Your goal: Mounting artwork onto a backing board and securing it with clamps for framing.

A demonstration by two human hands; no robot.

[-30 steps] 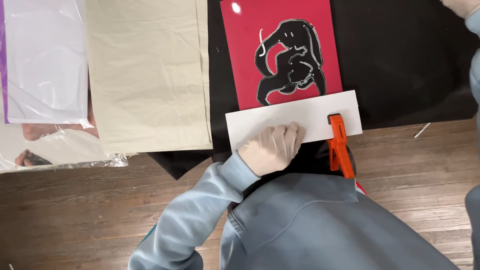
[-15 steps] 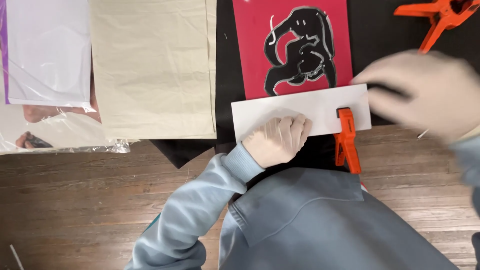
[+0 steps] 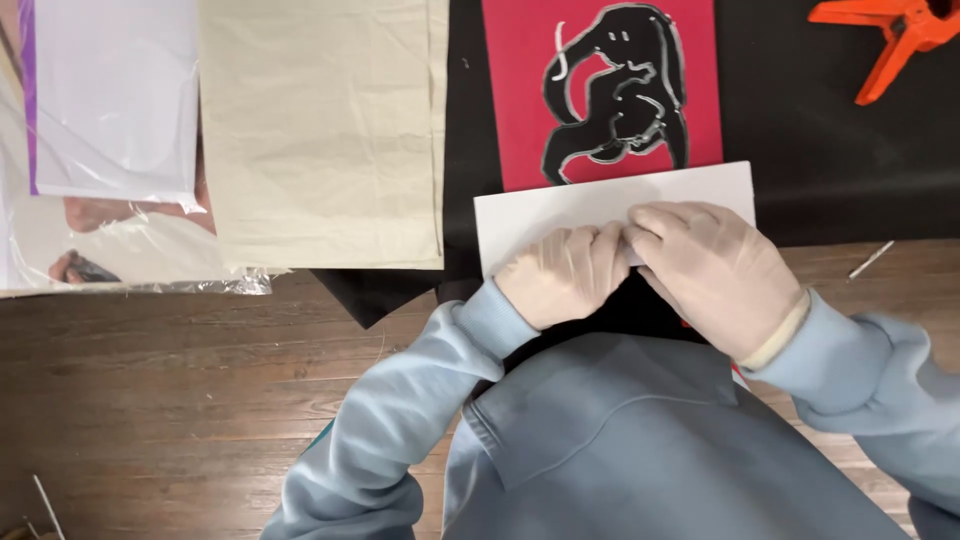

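A white card (image 3: 610, 200) lies across the lower edge of a red print with a black figure (image 3: 600, 90). My left hand (image 3: 562, 275), gloved, presses its curled fingers on the card's near edge. My right hand (image 3: 712, 272), also gloved, lies on the card beside it, and the fingertips of the two hands meet. The right hand covers the spot where an orange clamp sat, so that clamp is hidden. A second orange clamp (image 3: 890, 30) lies on the black mat (image 3: 830, 150) at the far right.
A beige sheet (image 3: 320, 130) lies left of the print. Further left are a white sheet with a purple edge (image 3: 110, 90) and a clear plastic sleeve (image 3: 110, 265). A thin metal stick (image 3: 870, 260) rests on the wooden surface (image 3: 180, 380).
My right hand came in from the right and settled on the card over the orange clamp. My left hand stayed on the card. The view shifted slightly.
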